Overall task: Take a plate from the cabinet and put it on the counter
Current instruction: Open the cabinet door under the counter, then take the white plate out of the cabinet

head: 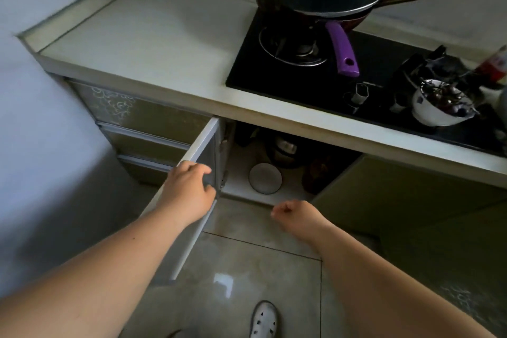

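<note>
Cabinet (238,170) holds a white plate (265,178) beside dark pots (285,151); left hand (189,190) grips its open door (206,138), right hand (295,214) curled, empty.

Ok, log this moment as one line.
left hand: grips open cabinet door | right hand: curled, empty | plate: inside cabinet

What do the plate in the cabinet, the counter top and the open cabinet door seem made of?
Plate: probably glazed ceramic, white and smooth with a dark rim. Counter top: stone or laminate, pale cream, matt; I cannot tell which. Cabinet door: pale metal-looking frame around a grey panel, perhaps frosted glass.
</note>
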`<action>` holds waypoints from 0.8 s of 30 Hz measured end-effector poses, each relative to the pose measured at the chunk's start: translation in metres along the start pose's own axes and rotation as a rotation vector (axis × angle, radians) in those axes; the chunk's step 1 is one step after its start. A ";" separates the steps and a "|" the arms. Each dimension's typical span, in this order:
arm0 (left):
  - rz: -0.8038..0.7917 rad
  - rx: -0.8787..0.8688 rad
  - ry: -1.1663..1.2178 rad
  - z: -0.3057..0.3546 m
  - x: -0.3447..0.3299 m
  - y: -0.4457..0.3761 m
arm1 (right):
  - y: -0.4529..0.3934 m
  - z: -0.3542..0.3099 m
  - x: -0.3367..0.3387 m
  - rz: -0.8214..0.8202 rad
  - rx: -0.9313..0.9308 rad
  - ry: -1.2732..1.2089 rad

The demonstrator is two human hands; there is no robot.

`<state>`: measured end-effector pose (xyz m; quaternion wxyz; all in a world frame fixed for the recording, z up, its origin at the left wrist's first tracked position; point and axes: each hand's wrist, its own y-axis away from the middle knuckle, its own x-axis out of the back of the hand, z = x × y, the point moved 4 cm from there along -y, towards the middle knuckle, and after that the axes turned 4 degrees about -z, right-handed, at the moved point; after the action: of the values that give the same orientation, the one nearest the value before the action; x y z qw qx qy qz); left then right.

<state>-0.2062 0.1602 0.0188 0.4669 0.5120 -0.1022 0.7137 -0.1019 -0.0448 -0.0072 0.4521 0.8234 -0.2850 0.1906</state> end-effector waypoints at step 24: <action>-0.214 0.461 0.831 -0.055 -0.238 -0.167 | -0.262 0.109 -0.042 -0.070 -0.101 -0.110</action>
<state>-0.1029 0.1519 -0.2587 0.4134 0.2816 0.3069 0.8097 0.0402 -0.0130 -0.2551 0.4832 0.8182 -0.2898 0.1145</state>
